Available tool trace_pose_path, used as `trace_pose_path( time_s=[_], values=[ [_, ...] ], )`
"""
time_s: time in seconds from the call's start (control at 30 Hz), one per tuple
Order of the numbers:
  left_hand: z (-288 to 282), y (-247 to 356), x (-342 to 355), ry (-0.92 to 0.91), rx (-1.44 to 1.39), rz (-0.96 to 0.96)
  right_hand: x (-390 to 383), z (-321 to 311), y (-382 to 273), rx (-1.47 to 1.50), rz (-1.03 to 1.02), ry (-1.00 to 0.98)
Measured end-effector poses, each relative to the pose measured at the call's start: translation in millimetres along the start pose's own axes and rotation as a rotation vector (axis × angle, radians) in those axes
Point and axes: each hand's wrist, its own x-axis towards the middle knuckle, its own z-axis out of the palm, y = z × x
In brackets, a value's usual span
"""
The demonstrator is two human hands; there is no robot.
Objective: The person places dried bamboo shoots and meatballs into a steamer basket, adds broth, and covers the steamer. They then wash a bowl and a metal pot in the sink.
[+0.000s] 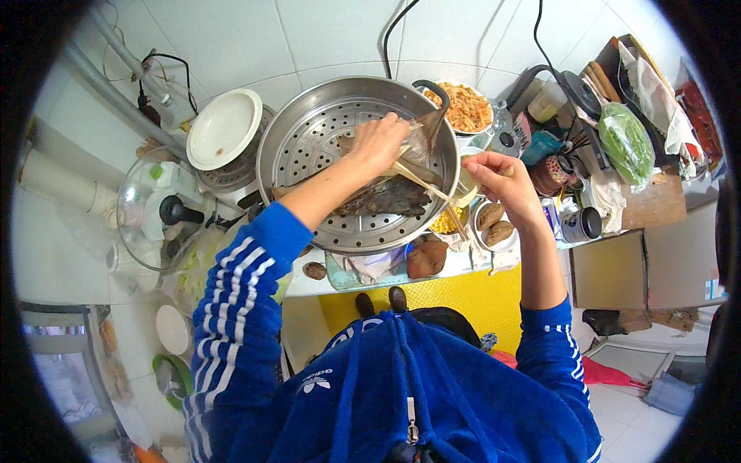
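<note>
My left hand (378,143) is closed on long, pale, fibrous strips (422,179) above a large perforated steel steamer tray (309,131). A brownish, dried leaf-like piece (423,131) rises beside those fingers. Dark, crumpled dried pieces (390,199) lie in the tray under the strips; I cannot tell what they are. My right hand (502,185) is just right of the tray, thumb and fingers pinched near the strips' pale ends; what exactly they hold is unclear. The strips slant down over the tray's right rim.
Around the tray are a bowl of orange-brown food (463,108), yellow kernels (444,222), a bowl with brown tubers (500,231), a white plate (222,127), a glass lid (139,231), bagged greens (624,143) and jars (579,225). A brown lump (424,258) sits at the counter's front.
</note>
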Motion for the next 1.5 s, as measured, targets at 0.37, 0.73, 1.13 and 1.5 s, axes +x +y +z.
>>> trace_pose_path(
  time_s=[0.37,0.73,1.13,1.5],
  values=[
    [19.4,-6.7,41.8,-0.027,-0.480,-0.009,-28.4,-79.8,33.6,0.075,-0.078,0.112],
    [-34.3,149.2,57.1,-0.009,-0.480,0.231,-152.6,-235.6,121.4,0.273,-0.046,0.477],
    [60.5,515.6,56.0,-0.230,-0.579,0.807,-424.6,-496.8,438.7,0.641,0.259,1.398],
    [277.0,852.9,130.0,-0.570,-0.850,0.376,-568.9,-722.8,560.2,0.258,0.097,1.796]
  ],
)
